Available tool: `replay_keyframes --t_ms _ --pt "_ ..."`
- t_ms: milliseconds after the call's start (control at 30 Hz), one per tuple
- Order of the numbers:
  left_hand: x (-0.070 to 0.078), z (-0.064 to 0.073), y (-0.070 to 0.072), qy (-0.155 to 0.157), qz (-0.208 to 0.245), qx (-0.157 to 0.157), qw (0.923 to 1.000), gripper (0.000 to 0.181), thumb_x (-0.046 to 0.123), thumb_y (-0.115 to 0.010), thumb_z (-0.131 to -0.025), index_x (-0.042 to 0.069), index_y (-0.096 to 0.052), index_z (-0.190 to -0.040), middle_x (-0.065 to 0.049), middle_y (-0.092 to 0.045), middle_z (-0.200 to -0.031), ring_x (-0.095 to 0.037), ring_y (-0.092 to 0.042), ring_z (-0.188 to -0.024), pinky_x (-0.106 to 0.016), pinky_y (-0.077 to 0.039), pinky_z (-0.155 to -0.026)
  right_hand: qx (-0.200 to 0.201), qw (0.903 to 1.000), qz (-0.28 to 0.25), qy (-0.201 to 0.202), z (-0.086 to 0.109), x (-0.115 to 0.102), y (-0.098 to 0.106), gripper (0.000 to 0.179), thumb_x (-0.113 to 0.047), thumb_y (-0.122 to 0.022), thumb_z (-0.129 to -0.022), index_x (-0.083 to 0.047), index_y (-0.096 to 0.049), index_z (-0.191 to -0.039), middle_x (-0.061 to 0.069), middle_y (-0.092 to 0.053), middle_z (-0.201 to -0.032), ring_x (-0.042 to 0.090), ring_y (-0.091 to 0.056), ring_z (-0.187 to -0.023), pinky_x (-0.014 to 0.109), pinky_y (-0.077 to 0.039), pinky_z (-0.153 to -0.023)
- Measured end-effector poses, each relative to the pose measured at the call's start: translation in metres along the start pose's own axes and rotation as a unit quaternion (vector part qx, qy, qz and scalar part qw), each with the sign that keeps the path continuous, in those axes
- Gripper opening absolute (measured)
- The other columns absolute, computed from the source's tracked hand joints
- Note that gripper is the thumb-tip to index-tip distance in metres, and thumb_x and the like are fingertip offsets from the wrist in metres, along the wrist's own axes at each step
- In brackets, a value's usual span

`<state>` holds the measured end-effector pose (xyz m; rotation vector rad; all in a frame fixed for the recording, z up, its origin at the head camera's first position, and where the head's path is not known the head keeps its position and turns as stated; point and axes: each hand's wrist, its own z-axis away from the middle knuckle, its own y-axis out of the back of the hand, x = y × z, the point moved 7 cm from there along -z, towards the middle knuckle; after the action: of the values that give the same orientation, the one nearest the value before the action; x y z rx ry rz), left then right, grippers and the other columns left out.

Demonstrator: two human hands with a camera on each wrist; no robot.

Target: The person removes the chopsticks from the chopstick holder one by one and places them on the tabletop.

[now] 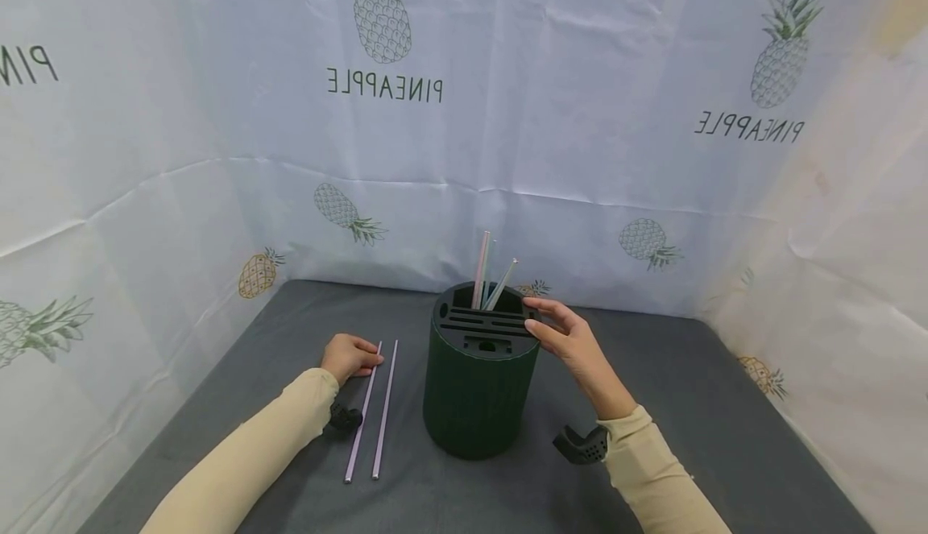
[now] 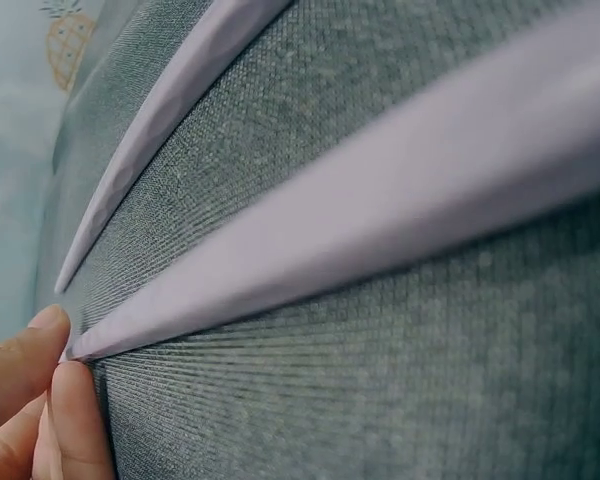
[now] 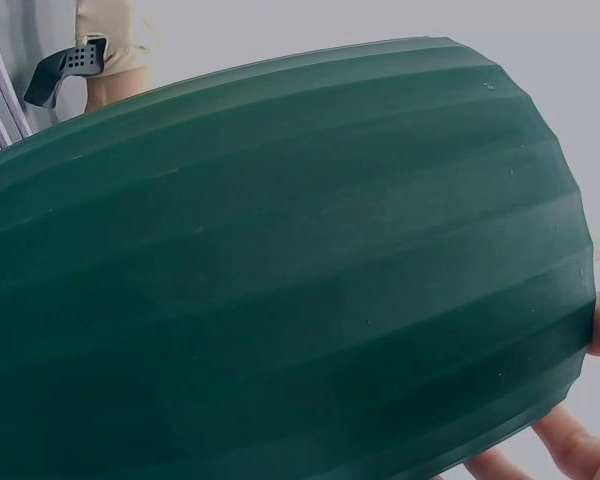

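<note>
Two light purple chopsticks lie side by side on the dark grey cloth. With thumb and fingertip, my left hand point(image 1: 351, 357) pinches the far end of the left chopstick point(image 2: 280, 235). The other chopstick point(image 1: 386, 409) lies just to its right, untouched. A dark green ribbed knife block point(image 1: 474, 397) stands upright right of them, with slots and a larger opening in its top. My right hand point(image 1: 569, 341) holds the right side of its rim, thumb and fingers set apart. Several pale pink and greenish chopsticks point(image 1: 481, 268) lean in the back opening.
The dark grey cloth point(image 1: 580, 502) covers the table. A white curtain point(image 1: 507, 155) printed with pineapples hangs behind and along both sides. A black camera mount point(image 1: 580, 445) sits on the right wrist and another point(image 1: 344, 417) on the left, close over the left chopstick.
</note>
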<state>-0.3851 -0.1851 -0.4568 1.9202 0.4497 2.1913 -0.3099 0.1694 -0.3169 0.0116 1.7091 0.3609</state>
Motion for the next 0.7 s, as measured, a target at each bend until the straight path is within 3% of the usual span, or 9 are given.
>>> replay_keyframes --t_ms 233,400,533,700 --pt "0.003 0.003 0.001 0.001 0.009 -0.014 0.9999 0.03 -0.002 -0.075 -0.079 -0.012 -0.067 -0.107 -0.019 -0.069 -0.094 -0.008 -0.063 -0.063 -0.024 -0.058 -0.056 0.003 1.0 0.0 0.0 0.0 0.0 -0.001 0.05 -0.03 -0.061 -0.097 -0.015 -0.046 -0.142 0.009 -0.034 -0.152 0.031 -0.036 -0.14 0.057 -0.032 -0.112" --pt "0.021 0.01 0.004 0.003 0.057 -0.049 0.9972 0.039 0.005 -0.07 -0.088 -0.012 -0.059 -0.121 -0.02 -0.068 -0.11 -0.016 -0.069 -0.083 -0.029 -0.06 -0.071 -0.002 1.0 -0.002 -0.002 -0.001 0.001 -0.002 0.051 -0.031 -0.061 -0.097 -0.015 -0.046 -0.142 0.009 -0.033 -0.152 0.031 -0.035 -0.14 0.057 -0.032 -0.112" --pt "0.063 0.016 0.009 -0.014 0.095 -0.083 0.992 0.045 0.013 -0.066 -0.093 -0.005 -0.054 -0.132 -0.02 -0.06 -0.128 -0.015 -0.067 -0.099 -0.033 -0.057 -0.088 -0.001 1.0 -0.002 -0.003 -0.001 0.002 -0.001 0.051 -0.031 -0.061 -0.097 -0.015 -0.045 -0.143 0.009 -0.033 -0.152 0.031 -0.035 -0.141 0.058 -0.032 -0.112" --pt "0.142 0.035 0.011 -0.067 0.136 -0.132 0.9796 0.045 0.015 -0.062 -0.096 0.003 -0.051 -0.137 -0.016 -0.05 -0.139 -0.01 -0.062 -0.104 -0.033 -0.052 -0.098 0.001 1.0 -0.003 -0.001 -0.002 0.003 0.0 0.051 -0.031 -0.061 -0.097 -0.015 -0.045 -0.143 0.01 -0.033 -0.152 0.032 -0.035 -0.141 0.058 -0.033 -0.111"
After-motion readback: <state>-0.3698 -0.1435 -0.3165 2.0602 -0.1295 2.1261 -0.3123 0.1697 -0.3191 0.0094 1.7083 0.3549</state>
